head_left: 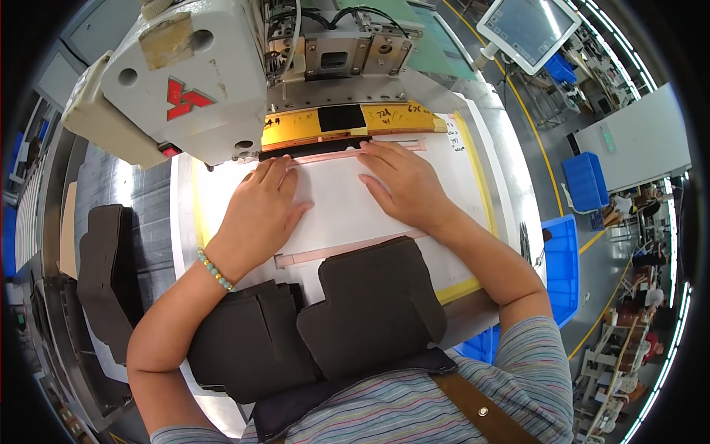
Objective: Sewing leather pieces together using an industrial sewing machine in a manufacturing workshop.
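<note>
"Your left grip (pixel 259 207) and right grip (pixel 410 185) are spread, fingers extended, closed around nothing; the fingertips rest at the near edge of the black strip (pixel 318 147)."

"Why so flat?"

"Probably to spread light pressure along its length, so that it lies straight."

"What is nearest you?"

"Dark panels (pixel 377 296), in piles, perhaps placed there for your easy reach. Past them, your white sheet (pixel 340 207) bears a lower pink band (pixel 303 257) and, farther off, an upper pink band (pixel 325 156)."

"And the strip itself?"

"It lies just along the far side of the upper pink band, before the yellow bar (pixel 296 129); such alignment suggests that the band serves you as a guide."

"Beyond?"

"Ahead and to your left hangs the white machine head (pixel 207 81); to the far right stands a tilted screen (pixel 529 29), its face likely angled for your reading."
</note>
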Demonstrator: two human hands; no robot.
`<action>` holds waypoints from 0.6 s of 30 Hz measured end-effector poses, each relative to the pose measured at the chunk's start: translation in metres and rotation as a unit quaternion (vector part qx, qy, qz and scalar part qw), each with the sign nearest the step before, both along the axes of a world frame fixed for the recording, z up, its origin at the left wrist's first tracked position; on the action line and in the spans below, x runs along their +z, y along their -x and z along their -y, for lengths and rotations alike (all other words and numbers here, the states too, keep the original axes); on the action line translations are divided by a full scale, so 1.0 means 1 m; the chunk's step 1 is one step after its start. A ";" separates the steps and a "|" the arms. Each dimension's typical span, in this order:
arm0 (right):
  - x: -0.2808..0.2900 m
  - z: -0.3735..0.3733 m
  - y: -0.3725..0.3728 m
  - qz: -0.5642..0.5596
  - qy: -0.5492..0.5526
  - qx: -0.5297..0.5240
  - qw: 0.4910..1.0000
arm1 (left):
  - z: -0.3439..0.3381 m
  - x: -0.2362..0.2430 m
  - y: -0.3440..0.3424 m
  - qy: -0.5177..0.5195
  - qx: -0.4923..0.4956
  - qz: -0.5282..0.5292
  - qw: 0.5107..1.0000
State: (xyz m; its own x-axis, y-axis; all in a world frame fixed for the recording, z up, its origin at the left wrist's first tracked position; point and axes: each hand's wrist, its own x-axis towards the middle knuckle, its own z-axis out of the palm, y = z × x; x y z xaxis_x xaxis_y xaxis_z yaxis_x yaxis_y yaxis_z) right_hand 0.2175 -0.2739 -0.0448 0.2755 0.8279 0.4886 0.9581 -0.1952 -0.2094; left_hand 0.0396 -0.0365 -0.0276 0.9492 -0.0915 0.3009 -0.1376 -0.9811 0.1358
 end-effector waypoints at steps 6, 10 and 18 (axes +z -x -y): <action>0.000 0.000 0.001 0.004 -0.011 0.011 1.000 | 0.001 0.003 0.000 -0.003 -0.001 -0.007 1.000; 0.002 -0.001 0.000 0.023 -0.011 0.025 0.999 | 0.000 0.002 -0.001 -0.006 0.000 -0.002 1.000; -0.002 -0.001 0.000 0.077 -0.028 0.102 0.991 | -0.001 0.002 0.000 -0.013 -0.021 0.003 1.000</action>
